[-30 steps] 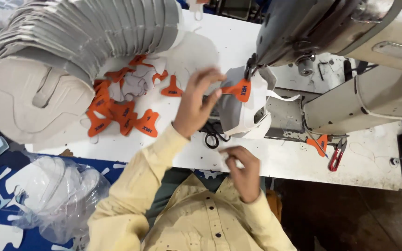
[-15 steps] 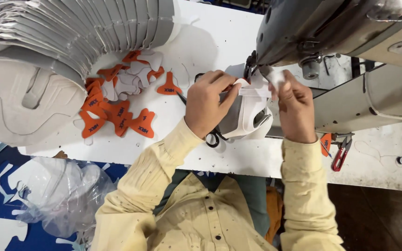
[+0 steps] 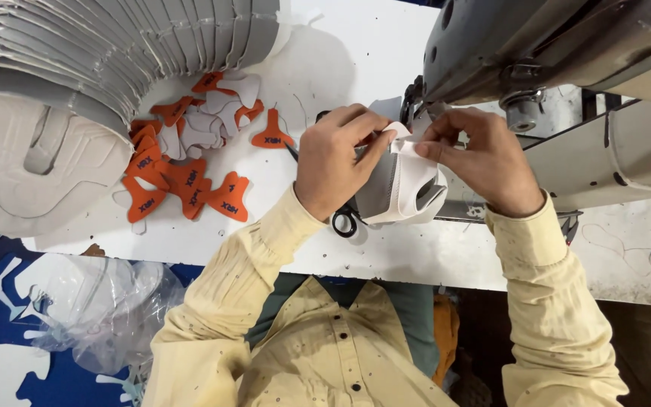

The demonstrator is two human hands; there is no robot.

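Orange label tabs (image 3: 182, 177), flared at one end with dark print, lie heaped on the white surface (image 3: 416, 256). One orange tab (image 3: 272, 134) lies apart, just right of the heap. A crumpled clear plastic bag (image 3: 99, 309) sits below the surface edge, under the heap.

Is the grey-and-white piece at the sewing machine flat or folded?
Folded: the grey-and-white piece bulges into a curved shell, pinched at its top edge by left hand and right hand.
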